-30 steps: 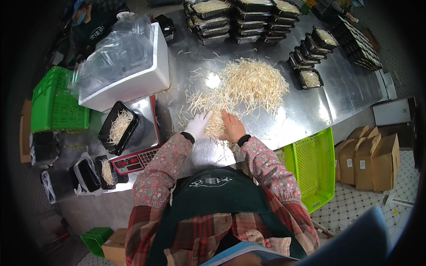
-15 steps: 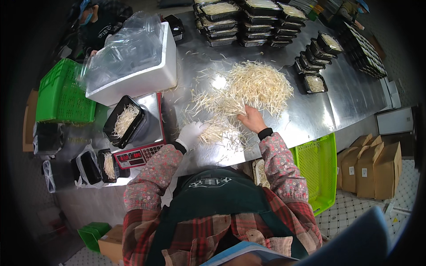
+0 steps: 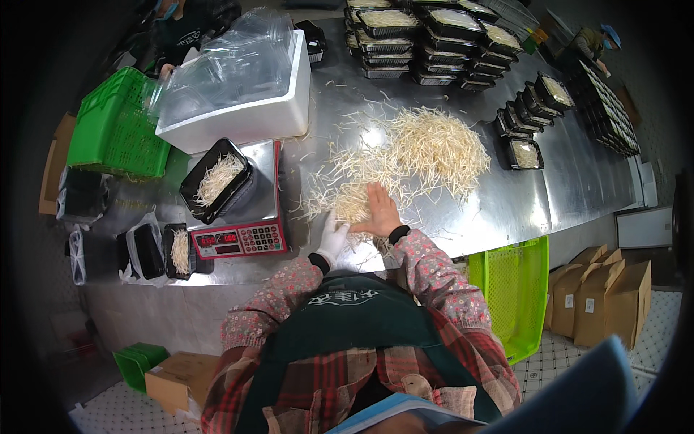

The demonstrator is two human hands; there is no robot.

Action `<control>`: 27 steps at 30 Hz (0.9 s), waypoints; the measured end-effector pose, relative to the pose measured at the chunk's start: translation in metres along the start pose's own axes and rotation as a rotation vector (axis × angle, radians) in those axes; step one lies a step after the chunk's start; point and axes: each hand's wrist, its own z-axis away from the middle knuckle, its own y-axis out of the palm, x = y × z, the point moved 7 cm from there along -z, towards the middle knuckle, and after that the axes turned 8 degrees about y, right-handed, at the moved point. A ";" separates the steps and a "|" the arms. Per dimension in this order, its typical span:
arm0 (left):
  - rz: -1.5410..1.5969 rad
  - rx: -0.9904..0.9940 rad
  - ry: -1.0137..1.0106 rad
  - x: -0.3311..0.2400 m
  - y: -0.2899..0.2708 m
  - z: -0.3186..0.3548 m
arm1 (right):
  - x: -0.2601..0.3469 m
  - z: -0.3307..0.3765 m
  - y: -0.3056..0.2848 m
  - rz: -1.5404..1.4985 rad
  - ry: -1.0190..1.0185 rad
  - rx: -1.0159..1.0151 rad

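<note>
Bean sprouts lie on the steel table in a large pile [image 3: 441,152], with a smaller bunch [image 3: 352,201] nearer me. My left hand [image 3: 333,241], in a white glove, rests at the near left edge of the small bunch, fingers stretched out and thumb apart. My bare right hand [image 3: 381,213] lies against the bunch's right side, fingers extended forward and thumb pointing toward the glove. Neither hand is lifting sprouts. To the left, a black plastic tray [image 3: 242,189] partly filled with sprouts [image 3: 219,179] sits tilted-looking on a red digital scale [image 3: 242,239].
Behind the scale stands a white foam box [image 3: 238,129] of clear plastic lids [image 3: 224,72], beside a green crate [image 3: 119,126]. Stacked filled trays [image 3: 390,45] occupy the back. A lime-green basket [image 3: 510,296] and paper bags [image 3: 603,296] are at right. Co-workers stand beyond the table.
My right hand has come back from the large pile toward me and left, drawing sprouts into the small bunch. My left hand has shifted slightly nearer me. The whole view has shifted a little.
</note>
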 end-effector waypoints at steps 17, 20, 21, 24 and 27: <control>-0.636 -0.817 0.682 -0.259 -0.218 0.076 | -0.052 -0.025 -0.050 -1.144 0.357 -0.012; -0.405 -0.978 0.512 -0.217 -0.292 0.049 | -0.048 -0.024 -0.055 -1.472 0.346 0.002; -0.336 -0.981 0.448 -0.207 -0.305 0.033 | -0.058 -0.034 -0.047 -1.521 0.289 0.127; -0.270 -0.948 0.338 -0.194 -0.324 0.008 | -0.063 -0.041 -0.033 -1.617 0.298 0.128; -0.159 -0.825 0.396 -0.177 -0.354 -0.007 | -0.034 -0.041 -0.034 -1.665 0.226 0.236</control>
